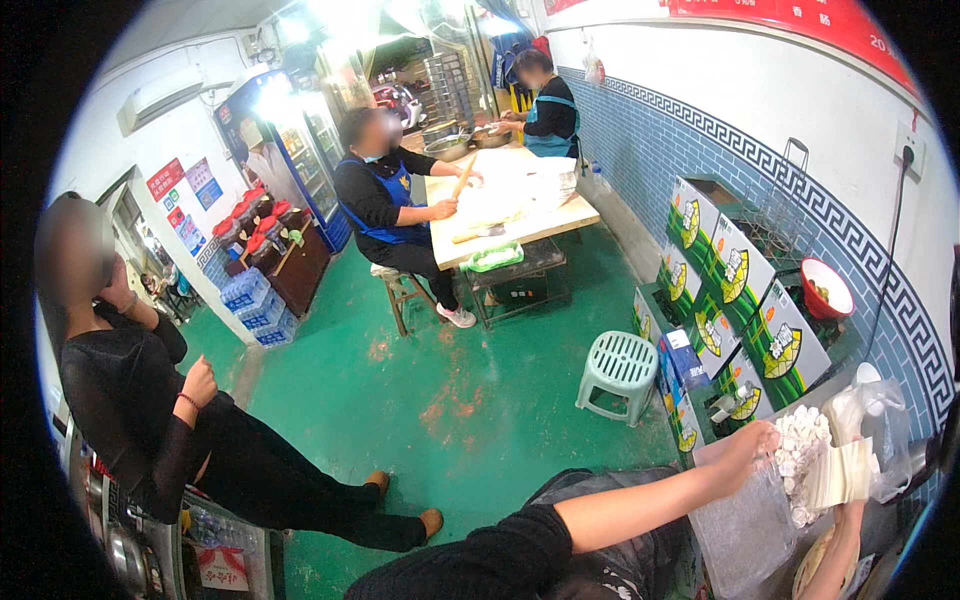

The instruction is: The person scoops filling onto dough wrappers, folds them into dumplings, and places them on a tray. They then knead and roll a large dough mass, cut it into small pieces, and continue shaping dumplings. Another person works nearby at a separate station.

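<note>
My left hand [746, 450] reaches across from the lower middle, its fingertips at the edge of a pile of small white dough pieces, perhaps wrapped wontons [802, 439]. Whether anything is between those fingers is too small to tell. At the lower right, my right hand [849, 514] comes up beneath a thick stack of pale dough wrappers [844, 472], which covers its fingers. The pile and stack are over a worktop beside a clear plastic tray or lid [739, 529]. A plastic bag [889, 435] holding pale items lies just beyond the stack.
Printed cartons [731, 262] are stacked along the wall, with a red-and-white bowl [825, 289] on top. A plastic stool [619, 371] stands beside them. Two people in blue aprons work at a wooden table [577, 214], one gripping a rolling pin [466, 176]. Another person [127, 390] stands left.
</note>
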{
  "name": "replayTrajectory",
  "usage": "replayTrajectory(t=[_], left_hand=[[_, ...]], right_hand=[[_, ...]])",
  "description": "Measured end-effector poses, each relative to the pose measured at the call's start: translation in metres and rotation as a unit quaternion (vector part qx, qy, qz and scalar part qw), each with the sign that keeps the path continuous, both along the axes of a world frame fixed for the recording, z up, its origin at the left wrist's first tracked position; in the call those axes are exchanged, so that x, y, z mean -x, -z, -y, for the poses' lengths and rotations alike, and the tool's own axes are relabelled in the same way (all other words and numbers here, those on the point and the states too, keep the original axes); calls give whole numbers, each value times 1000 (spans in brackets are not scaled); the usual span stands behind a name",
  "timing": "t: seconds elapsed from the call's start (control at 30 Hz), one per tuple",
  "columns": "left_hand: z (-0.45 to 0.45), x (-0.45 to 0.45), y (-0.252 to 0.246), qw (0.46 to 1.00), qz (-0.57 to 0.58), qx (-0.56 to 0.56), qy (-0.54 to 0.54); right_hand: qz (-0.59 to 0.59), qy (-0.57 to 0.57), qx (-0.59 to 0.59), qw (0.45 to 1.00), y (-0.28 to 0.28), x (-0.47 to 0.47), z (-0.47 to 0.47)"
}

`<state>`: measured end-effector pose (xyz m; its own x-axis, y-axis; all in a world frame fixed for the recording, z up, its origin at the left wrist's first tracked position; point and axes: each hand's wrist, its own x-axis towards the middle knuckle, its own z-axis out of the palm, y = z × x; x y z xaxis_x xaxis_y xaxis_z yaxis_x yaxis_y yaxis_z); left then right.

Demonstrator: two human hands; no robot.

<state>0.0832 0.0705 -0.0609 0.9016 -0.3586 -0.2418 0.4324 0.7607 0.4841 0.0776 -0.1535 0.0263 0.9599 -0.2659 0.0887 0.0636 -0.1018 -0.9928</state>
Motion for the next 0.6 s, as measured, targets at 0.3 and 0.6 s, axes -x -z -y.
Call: replayTrajectory(t=[0.3,0.6], left_hand=[[20,36,-30,878,117,327,329],[22,40,-64,940,53,296,161]], right_hand=[[36,-319,462,827,-90,56,-79],[68,77,85,991,-33,61,-61]])
